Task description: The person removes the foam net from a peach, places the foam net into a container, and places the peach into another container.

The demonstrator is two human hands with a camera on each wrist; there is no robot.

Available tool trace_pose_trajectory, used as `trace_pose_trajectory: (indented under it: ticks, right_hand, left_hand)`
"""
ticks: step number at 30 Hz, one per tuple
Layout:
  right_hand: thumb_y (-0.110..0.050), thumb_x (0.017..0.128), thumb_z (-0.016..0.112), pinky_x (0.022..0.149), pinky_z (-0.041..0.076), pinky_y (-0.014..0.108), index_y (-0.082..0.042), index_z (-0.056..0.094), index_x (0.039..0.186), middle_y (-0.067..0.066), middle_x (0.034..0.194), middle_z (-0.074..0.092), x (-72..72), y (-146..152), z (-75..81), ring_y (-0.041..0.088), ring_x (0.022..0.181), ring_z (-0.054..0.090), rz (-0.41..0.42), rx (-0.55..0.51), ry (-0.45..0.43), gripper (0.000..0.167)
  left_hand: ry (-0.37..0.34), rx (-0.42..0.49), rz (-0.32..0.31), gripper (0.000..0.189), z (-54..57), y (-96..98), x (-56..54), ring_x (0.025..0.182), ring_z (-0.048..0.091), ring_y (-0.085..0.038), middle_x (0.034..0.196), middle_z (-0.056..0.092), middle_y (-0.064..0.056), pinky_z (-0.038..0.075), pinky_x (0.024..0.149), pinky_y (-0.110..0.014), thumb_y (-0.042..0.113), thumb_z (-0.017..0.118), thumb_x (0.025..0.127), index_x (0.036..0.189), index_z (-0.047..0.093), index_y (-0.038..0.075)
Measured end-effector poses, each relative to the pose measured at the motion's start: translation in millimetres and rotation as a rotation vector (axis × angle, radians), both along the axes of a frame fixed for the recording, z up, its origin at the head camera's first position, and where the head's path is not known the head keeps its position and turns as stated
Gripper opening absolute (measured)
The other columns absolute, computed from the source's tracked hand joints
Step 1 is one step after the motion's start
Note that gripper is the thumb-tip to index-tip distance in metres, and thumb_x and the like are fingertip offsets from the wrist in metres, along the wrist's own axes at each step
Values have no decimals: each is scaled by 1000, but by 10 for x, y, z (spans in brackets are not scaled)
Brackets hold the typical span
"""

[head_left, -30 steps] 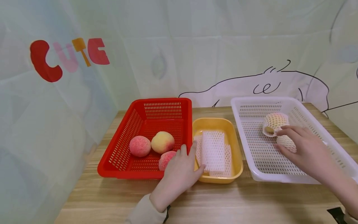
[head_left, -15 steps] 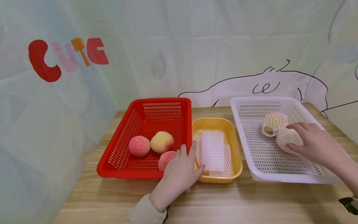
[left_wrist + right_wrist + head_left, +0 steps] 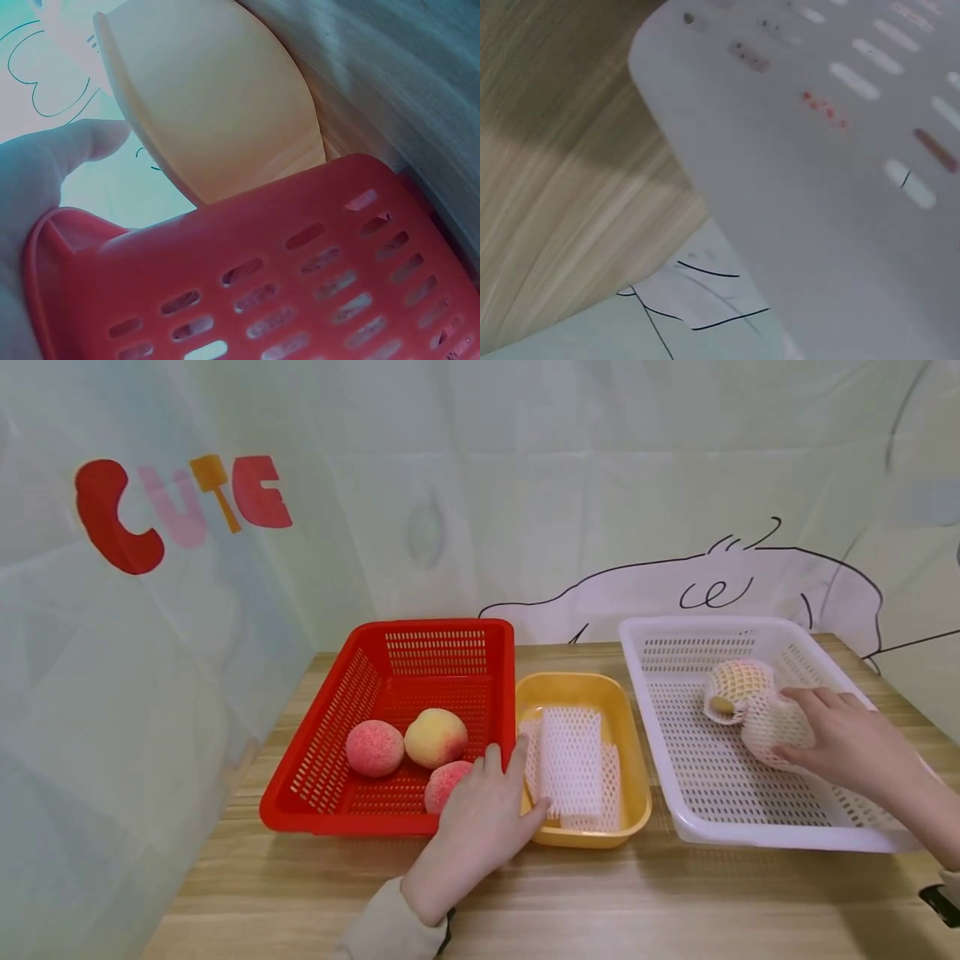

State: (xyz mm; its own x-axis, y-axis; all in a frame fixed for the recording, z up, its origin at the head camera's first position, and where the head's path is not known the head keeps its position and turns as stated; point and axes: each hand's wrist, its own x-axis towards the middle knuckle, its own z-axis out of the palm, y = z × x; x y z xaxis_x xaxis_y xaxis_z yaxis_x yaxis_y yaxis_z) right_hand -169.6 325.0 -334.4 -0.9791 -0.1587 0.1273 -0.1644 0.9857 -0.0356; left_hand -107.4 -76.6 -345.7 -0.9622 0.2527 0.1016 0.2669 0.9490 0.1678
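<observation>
A pale printed cloth backdrop [image 3: 465,518] fills the far side of my feed, and the pale wood-grain bench [image 3: 637,910] runs across below it. On the right I have a white rectangular slotted plastic basket [image 3: 780,837], on the left a red rectangular slotted plastic basket [image 3: 341,824], and between them a smaller yellow rounded plastic tray [image 3: 634,760]. My right hand [image 3: 855,742] reaches into the white basket, fingers and thumb bent round a fruit; how firmly, I cannot tell. My left hand [image 3: 480,818] lies over the red basket's near right corner, fingers apart. Flat white foam-net sleeves [image 3: 572,760] lie in the tray. The fruit at my right hand, a round pale ball in white foam netting [image 3: 767,731], sits near and right of a yellow-pink netted ball [image 3: 742,683]. I judge it light and slightly soft, with netting that could slip or stretch, so I'd hold it at its widest part, through the net, gently. In the red basket sit two fuzzy pink balls [image 3: 375,748] and a pale yellow ball with a red blush [image 3: 436,738].
</observation>
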Motion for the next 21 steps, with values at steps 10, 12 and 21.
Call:
trace_pose_trajectory:
  ticks: [10,12,21]
  right_hand:
    - [-57,73,74,92,35,72,12,33,140,43,134,36,-116,57,-79,60,116,37,1,-24,-88,104]
    - [-56,74,74,93,35,71,13,32,141,44,134,35,-131,52,-87,61,117,37,9,-20,-97,105]
    - [-50,71,79,96,33,71,14,28,141,44,134,35,-147,74,-141,62,118,36,11,-11,-123,108]
  left_hand:
    - [12,-1,-9,77,2,-9,0,80,51,-20,101,53,-13,51,64,-29,49,64,84,146,38,11]
    - [13,1,-7,76,5,-10,0,81,51,-21,102,54,-13,51,64,-30,49,64,85,146,38,11]
    - [-15,17,1,77,4,-4,-1,83,51,-21,104,54,-13,52,64,-30,48,65,84,146,38,12]
